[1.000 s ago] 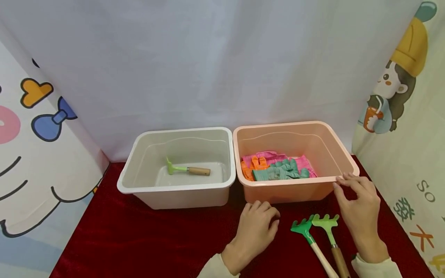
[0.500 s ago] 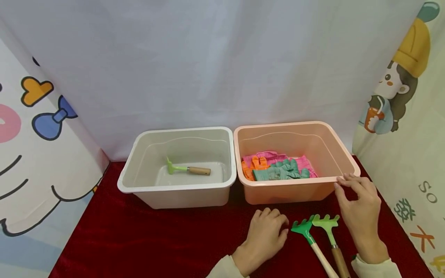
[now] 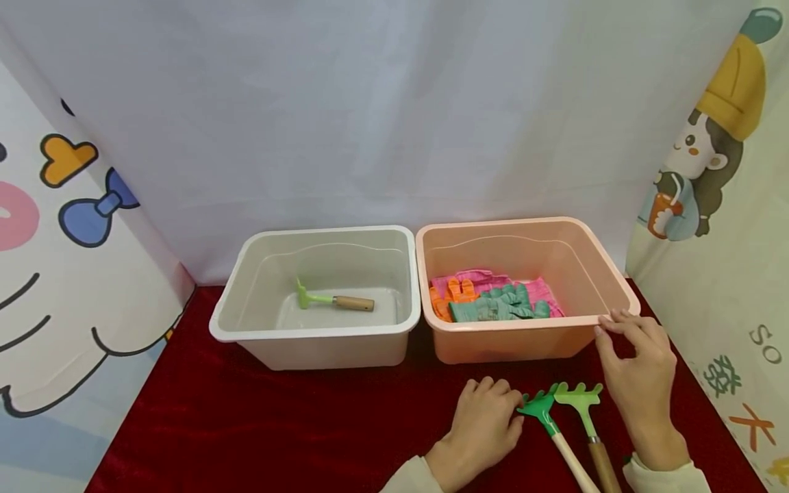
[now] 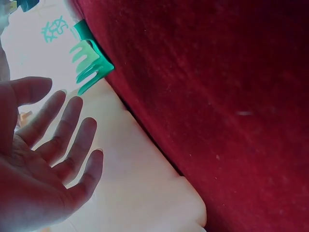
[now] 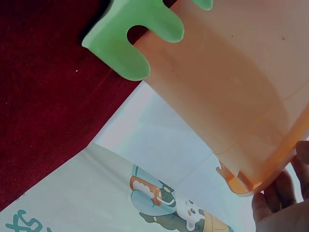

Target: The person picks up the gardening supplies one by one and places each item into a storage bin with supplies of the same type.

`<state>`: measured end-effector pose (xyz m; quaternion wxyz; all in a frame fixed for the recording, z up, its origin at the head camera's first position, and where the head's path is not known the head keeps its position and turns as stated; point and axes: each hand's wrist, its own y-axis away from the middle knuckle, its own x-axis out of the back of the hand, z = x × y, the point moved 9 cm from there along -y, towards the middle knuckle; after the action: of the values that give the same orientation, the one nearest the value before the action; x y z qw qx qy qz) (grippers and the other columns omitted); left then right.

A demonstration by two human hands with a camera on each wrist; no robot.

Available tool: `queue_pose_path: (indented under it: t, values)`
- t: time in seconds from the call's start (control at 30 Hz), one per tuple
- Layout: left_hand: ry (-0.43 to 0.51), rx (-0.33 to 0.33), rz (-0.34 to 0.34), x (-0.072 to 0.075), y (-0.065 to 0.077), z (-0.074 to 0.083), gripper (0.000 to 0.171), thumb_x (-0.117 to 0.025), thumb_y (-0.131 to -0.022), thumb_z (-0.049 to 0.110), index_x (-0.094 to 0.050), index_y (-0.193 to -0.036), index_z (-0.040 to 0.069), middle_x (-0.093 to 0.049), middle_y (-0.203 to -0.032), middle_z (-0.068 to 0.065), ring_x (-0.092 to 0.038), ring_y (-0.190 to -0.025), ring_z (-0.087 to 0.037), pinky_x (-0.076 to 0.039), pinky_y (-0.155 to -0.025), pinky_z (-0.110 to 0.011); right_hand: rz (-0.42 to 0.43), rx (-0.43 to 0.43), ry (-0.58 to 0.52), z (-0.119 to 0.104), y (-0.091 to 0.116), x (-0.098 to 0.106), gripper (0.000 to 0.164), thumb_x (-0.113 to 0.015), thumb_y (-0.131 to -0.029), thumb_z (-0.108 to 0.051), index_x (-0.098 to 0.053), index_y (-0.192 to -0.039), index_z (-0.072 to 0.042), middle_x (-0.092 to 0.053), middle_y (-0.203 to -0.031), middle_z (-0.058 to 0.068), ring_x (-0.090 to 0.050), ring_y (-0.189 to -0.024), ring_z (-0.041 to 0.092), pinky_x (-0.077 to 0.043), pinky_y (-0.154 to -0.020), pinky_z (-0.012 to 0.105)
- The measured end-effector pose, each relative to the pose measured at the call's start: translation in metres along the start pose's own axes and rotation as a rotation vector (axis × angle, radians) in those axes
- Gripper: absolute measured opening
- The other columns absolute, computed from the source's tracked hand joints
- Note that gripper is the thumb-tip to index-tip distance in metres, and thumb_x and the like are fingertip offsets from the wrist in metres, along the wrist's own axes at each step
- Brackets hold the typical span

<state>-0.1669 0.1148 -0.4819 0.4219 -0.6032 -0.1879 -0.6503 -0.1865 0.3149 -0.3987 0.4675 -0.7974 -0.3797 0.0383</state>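
My left hand hovers or rests over the cloth, fingers loosely bent and holding nothing, as the palm also shows. Its fingers reach beside the head of a dark green hand rake; whether they touch I cannot tell. Beside that rake lies a light green hand rake with a brown wooden handle, the two heads touching or overlapping. My right hand grips the front right corner of a peach plastic tub, fingers at the rim and thumb against its outer side.
Inside the peach tub lie pink gloves, an orange glove and a green glove. A grey-white tub stands to its left, containing a small light green rake. Dark red cloth covers the table; curtains enclose it.
My left hand has moved rightward across the cloth, up to the dark green rake's head. The right hand has stayed at the peach tub's corner.
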Motion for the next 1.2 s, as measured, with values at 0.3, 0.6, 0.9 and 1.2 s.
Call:
queue_pose_path:
  t: [0.3, 0.6, 0.9, 1.2]
  values:
    - [-0.003, -0.006, -0.038, -0.005, -0.002, 0.005, 0.014, -0.08, -0.094, 0.035, -0.081, -0.107, 0.029, -0.069, -0.098, 0.016, -0.059, -0.088, -0.004, -0.045, -0.079, -0.023, -0.004, -0.013, 0.019, 0.0, 0.001, -0.002, 0.022, -0.08, -0.075, 0.024, -0.077, -0.094, 0.015, -0.071, -0.101, 0.031, -0.05, -0.115, -0.017, -0.036, -0.104, 0.009]
    - [-0.01, -0.006, -0.063, -0.015, -0.003, 0.005, 0.007, -0.079, -0.094, 0.035, -0.079, -0.099, 0.03, -0.068, -0.093, 0.016, -0.058, -0.085, -0.004, -0.045, -0.077, -0.023, 0.022, -0.023, 0.027, 0.001, 0.003, -0.001, 0.023, -0.079, -0.074, 0.024, -0.077, -0.095, 0.014, -0.07, -0.103, 0.032, -0.047, -0.115, -0.016, -0.034, -0.099, 0.01]
    - [-0.035, -0.01, -0.074, -0.022, -0.007, 0.012, 0.009, -0.079, -0.095, 0.037, -0.078, -0.1, 0.031, -0.068, -0.094, 0.016, -0.059, -0.086, -0.004, -0.046, -0.078, -0.023, -0.016, -0.033, 0.03, 0.0, 0.002, -0.001, 0.017, -0.078, -0.081, 0.017, -0.077, -0.098, 0.014, -0.07, -0.105, 0.033, -0.048, -0.117, -0.016, -0.035, -0.102, 0.012]
    - [-0.068, -0.05, -0.087, -0.023, -0.021, 0.033, 0.015, -0.076, -0.096, 0.037, -0.077, -0.109, 0.031, -0.066, -0.098, 0.016, -0.057, -0.089, -0.003, -0.043, -0.077, -0.02, -0.008, -0.017, 0.015, 0.002, 0.002, -0.001, 0.018, -0.078, -0.081, 0.015, -0.077, -0.099, 0.014, -0.069, -0.104, 0.033, -0.05, -0.116, -0.014, -0.035, -0.1, 0.012]
